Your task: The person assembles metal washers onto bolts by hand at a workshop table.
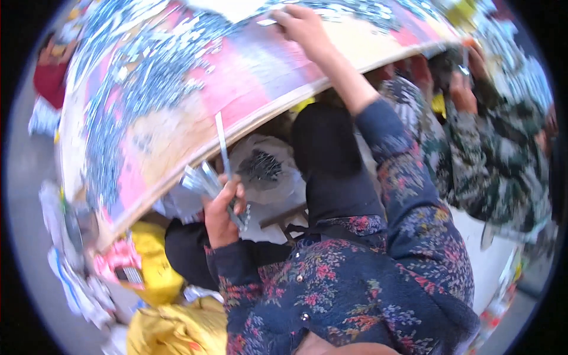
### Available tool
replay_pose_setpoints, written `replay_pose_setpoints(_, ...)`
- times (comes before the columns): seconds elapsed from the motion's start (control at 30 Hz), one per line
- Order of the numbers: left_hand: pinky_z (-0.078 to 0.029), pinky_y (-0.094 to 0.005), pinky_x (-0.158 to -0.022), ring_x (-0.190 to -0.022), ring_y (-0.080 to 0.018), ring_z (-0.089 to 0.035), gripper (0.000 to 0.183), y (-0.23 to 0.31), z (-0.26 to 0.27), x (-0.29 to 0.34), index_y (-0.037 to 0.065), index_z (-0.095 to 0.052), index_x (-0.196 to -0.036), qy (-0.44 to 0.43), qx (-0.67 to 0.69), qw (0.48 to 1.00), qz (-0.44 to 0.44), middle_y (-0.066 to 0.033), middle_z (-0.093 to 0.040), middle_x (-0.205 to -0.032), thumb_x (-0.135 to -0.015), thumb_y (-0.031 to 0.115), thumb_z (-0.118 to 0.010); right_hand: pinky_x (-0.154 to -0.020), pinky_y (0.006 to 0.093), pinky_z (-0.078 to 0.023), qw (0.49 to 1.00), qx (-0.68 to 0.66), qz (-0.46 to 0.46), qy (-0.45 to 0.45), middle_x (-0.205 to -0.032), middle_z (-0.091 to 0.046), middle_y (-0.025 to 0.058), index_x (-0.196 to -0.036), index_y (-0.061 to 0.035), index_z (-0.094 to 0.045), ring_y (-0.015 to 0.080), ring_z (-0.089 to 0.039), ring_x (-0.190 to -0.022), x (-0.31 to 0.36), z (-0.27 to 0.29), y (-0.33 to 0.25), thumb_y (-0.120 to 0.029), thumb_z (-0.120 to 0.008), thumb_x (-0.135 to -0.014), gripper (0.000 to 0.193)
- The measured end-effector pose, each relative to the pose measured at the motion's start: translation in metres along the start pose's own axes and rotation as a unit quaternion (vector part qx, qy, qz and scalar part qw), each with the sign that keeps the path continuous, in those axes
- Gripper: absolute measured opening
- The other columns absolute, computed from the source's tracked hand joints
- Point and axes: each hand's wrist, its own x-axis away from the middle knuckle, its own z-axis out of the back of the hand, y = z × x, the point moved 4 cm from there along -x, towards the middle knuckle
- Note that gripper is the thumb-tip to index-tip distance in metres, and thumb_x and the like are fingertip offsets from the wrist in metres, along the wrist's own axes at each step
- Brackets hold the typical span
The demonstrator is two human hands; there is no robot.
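Observation:
My left hand is closed around a bundle of flat metal strips, held by the table's near edge. One longer strip stands up apart from the bundle between the fingers. Over the table, my right hand reaches far forward, its fingertips pinched at a small shiny metal strip. Loose metal strips lie heaped across the left and far parts of the tabletop. Motion blurs the finer detail of the pieces.
A wooden rim edges the table. Below it, a pale bag holds dark metal pieces beside my legs. Yellow bags lie at lower left. Close on my right, a person in a camouflage sleeve works with their hands near the table edge.

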Motion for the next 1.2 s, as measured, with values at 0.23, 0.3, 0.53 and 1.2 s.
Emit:
replay_pose_setpoints(0.23, -0.037, -0.0209, -0.043, -0.045, -0.0079, -0.046, 0.013, 0.013, 0.013, 0.013, 0.001, -0.058, -0.091, -0.017, 0.028, 0.999, -0.015, -0.0033, -0.055, -0.068, -0.086, 0.012, -0.064, -0.053, 0.0206, -0.026, 0.959, -0.146, -0.057, -0.234, -0.064, -0.046, -0.0064, -0.079, -0.0074, -0.060, 0.0033, -0.034, -0.056, 0.078, -0.076, -0.060, -0.025, -0.056, -0.097, 0.026)
replay_pose_setpoints(0.3, -0.038, -0.0203, -0.043, -0.045, -0.0076, -0.046, 0.014, 0.021, 0.021, 0.020, 0.000, -0.059, -0.089, -0.026, 0.019, 0.999, -0.040, -0.0037, -0.056, -0.068, -0.086, 0.012, -0.065, -0.052, 0.0204, -0.026, 0.960, -0.084, -0.020, -0.265, -0.064, -0.045, -0.0074, -0.077, -0.0083, -0.058, 0.0025, -0.034, -0.056, 0.086, -0.094, -0.075, -0.027, -0.056, -0.098, 0.028)
replay_pose_setpoints(0.53, -0.036, -0.0186, -0.041, -0.044, -0.0065, -0.046, 0.016, 0.026, 0.047, 0.036, 0.002, -0.057, -0.090, -0.033, 0.000, 0.997, -0.071, -0.0033, -0.054, -0.067, -0.085, 0.013, -0.068, -0.056, 0.0198, -0.036, 0.933, -0.042, -0.021, -0.356, -0.067, -0.052, -0.0058, -0.094, -0.0063, -0.068, 0.0036, -0.044, -0.063, 0.109, -0.143, -0.092, -0.027, -0.058, -0.096, 0.023)
replay_pose_setpoints(1.2, -0.037, -0.0181, -0.040, -0.045, -0.0062, -0.047, 0.017, 0.067, 0.095, 0.075, 0.000, -0.062, -0.100, 0.069, 0.134, 0.974, -0.168, -0.0084, -0.063, -0.074, -0.087, 0.011, -0.068, -0.068, 0.0340, -0.052, 0.929, 0.162, 0.226, -0.245, -0.074, -0.063, 0.0084, -0.095, -0.0045, -0.064, 0.0209, -0.065, -0.072, 0.094, -0.278, -0.133, -0.034, -0.060, -0.090, 0.030)
